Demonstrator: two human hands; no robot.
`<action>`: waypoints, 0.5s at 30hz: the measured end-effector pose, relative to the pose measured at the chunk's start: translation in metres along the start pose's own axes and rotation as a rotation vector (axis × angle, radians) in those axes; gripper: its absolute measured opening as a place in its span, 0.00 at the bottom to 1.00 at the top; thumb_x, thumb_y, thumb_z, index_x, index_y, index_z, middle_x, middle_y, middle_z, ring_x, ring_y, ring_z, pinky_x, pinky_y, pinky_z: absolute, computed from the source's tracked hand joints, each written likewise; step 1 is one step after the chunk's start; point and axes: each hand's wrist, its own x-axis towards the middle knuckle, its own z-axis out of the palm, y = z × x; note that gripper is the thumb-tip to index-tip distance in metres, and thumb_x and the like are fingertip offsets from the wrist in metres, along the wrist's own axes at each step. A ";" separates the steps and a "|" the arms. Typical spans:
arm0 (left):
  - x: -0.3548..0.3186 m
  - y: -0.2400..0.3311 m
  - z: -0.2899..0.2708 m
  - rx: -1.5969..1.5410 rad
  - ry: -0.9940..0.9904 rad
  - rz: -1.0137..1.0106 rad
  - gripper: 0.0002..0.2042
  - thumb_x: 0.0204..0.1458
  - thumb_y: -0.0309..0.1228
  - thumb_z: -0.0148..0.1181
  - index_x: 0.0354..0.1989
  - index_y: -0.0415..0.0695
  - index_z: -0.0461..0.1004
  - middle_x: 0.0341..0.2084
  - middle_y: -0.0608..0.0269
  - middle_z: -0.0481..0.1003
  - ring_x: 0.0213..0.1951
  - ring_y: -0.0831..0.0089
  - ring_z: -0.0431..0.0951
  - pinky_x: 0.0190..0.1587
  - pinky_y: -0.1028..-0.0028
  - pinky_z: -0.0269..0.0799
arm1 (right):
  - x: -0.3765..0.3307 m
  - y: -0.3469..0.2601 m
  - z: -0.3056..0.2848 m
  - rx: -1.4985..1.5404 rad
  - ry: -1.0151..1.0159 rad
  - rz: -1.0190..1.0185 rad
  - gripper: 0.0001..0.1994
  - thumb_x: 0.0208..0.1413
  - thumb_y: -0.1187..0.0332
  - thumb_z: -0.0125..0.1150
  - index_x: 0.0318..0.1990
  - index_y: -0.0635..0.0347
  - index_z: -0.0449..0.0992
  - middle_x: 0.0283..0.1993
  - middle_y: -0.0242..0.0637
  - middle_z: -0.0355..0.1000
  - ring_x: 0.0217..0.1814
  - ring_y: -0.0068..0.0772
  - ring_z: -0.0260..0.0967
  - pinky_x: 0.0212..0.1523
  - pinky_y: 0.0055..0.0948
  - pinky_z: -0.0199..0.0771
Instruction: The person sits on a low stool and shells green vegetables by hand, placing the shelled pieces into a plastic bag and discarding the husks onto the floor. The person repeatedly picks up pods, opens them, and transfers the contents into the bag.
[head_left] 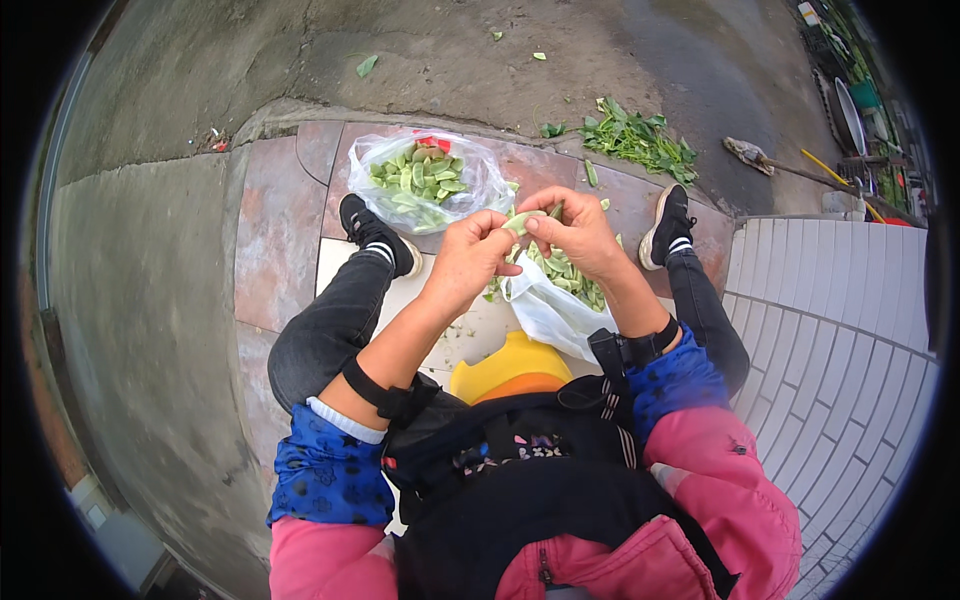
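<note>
A flat green bean pod (521,222) is held up between my hands, above the tiles. My left hand (468,258) pinches its near end between thumb and fingers. My right hand (580,234) grips the other end, with thumb and forefinger close to the left fingertips. A second, darker green piece shows by the right fingers. Beyond my left hand lies an open clear plastic bag (486,188) with broken bean pieces (425,172) in it. Under my right hand a white plastic bag (552,316) lies open, with whole bean pods (567,278) spilling from its mouth.
A yellow stool (505,362) shows between my legs. Leafy green scraps (640,137) lie beyond the tile edge. My shoes (668,222) flank the bags. At the far right a mop (750,155) lies near a metal basin (850,118). White tiling (830,300) is on the right.
</note>
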 end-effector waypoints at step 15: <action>0.002 0.000 -0.008 1.122 0.040 1.105 0.06 0.37 0.21 0.58 0.25 0.43 0.71 0.19 0.58 0.66 0.22 0.56 0.71 0.24 0.63 0.69 | -0.029 -0.006 0.009 0.520 0.112 0.339 0.02 0.55 0.73 0.58 0.35 0.61 0.73 0.24 0.32 0.69 0.19 0.18 0.60 0.20 0.19 0.61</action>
